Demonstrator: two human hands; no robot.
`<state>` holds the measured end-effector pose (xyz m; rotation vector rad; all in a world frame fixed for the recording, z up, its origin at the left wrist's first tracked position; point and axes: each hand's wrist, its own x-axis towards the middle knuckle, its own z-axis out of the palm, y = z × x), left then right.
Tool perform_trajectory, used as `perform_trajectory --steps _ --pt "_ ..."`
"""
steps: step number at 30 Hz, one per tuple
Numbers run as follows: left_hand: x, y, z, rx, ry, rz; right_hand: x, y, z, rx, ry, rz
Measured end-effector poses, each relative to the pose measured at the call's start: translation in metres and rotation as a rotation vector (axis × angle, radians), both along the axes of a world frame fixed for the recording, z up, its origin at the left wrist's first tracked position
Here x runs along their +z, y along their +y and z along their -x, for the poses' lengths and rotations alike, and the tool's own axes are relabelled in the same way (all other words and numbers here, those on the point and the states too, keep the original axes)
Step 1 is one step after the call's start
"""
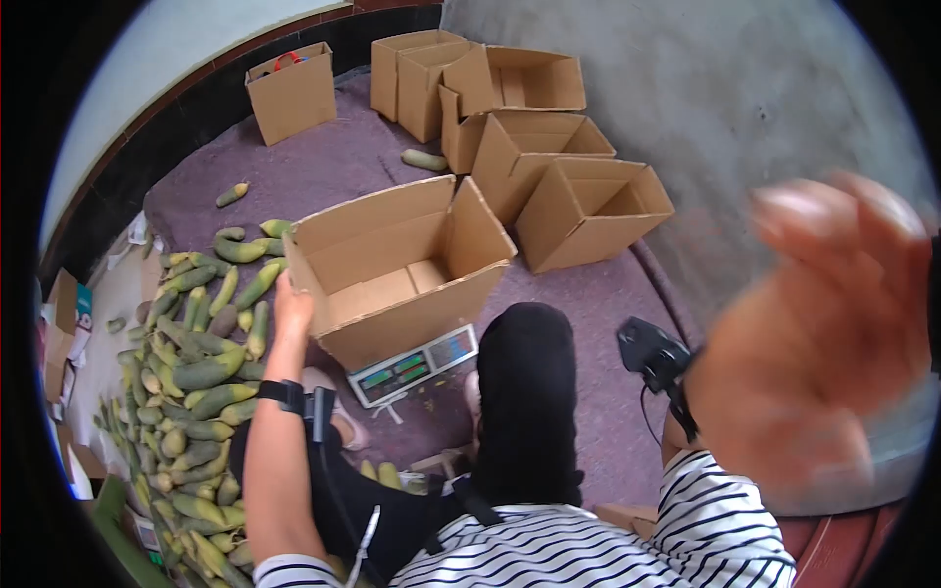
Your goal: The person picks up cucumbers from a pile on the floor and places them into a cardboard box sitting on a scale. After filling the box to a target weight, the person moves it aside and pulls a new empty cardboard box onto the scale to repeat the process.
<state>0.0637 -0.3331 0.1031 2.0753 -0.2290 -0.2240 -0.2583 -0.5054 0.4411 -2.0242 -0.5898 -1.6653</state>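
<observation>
An open cardboard box point(412, 318) stands on a digital scale point(417, 365), whose display panel faces me. My left hand point(292, 306) is closed on the box's left side, fingers partly hidden by the cardboard. Inside, the box shows only its bare bottom flaps. My right hand point(814, 333) is raised close to the camera at the right, blurred by motion. Its fingers are bent but apart from the thumb, with nothing seen in them. To the left of the box lies a large heap of long green-and-yellow vegetables point(211, 367), some curved.
Several open cardboard boxes point(588, 211) stand behind, at the edge of the purple floor cloth point(627, 304). Another box point(294, 98) with something red in it is at the back left. Single vegetables point(423, 159) lie apart on the cloth. My knee point(527, 382) is beside the scale.
</observation>
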Motion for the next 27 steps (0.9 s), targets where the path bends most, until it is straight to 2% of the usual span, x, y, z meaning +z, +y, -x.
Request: perform_trajectory --steps 2,3,4,5,6,8,10,11,13,16,17,20,23,25,27 --pt "-0.017 -0.002 -0.01 0.043 -0.074 -0.019 0.01 -0.005 0.017 0.02 0.007 0.045" --pt "-0.003 -0.008 -0.012 0.046 -0.088 -0.014 0.009 -0.006 0.048 0.037 0.01 0.049" --pt "0.009 -0.012 0.004 0.118 -0.344 -0.18 0.019 -0.023 0.043 0.033 0.045 0.025" --pt "0.019 -0.01 0.022 0.188 -0.602 -0.345 0.02 -0.031 0.073 0.037 0.08 -0.001" --pt "0.035 -0.009 0.033 0.196 -0.596 -0.341 0.025 -0.04 0.087 0.059 0.103 0.006" --pt "0.06 -0.013 0.063 -0.119 -0.762 -0.303 0.037 -0.048 0.125 0.116 0.176 0.051" --pt "0.07 -0.014 0.085 -0.333 -0.629 -0.324 0.045 -0.038 0.1 0.143 0.198 0.12" --pt "0.075 -0.018 0.097 -0.369 -0.564 -0.325 0.057 -0.046 0.138 0.162 0.225 0.168" --pt "0.065 -0.024 0.106 -0.44 -0.595 -0.368 0.073 -0.044 0.125 0.199 0.249 0.262" --pt "0.079 -0.035 0.117 -0.504 -0.542 -0.589 0.083 -0.053 0.156 0.309 0.275 0.395" --pt "0.075 -0.038 0.109 -0.524 -0.615 -0.549 0.085 -0.059 0.137 0.381 0.293 0.406" --pt "0.068 -0.035 0.116 -0.579 -0.523 -0.607 0.072 -0.054 0.06 0.606 0.443 0.29" --pt "0.059 -0.035 0.115 -0.599 -0.51 -0.71 0.057 -0.063 0.073 0.602 0.45 0.239" --pt "0.048 -0.039 0.106 -0.596 -0.516 -0.722 0.05 -0.044 0.046 0.617 0.44 0.257" --pt "0.06 -0.034 0.111 -0.591 -0.512 -0.698 0.061 -0.075 0.065 0.707 0.482 0.25"
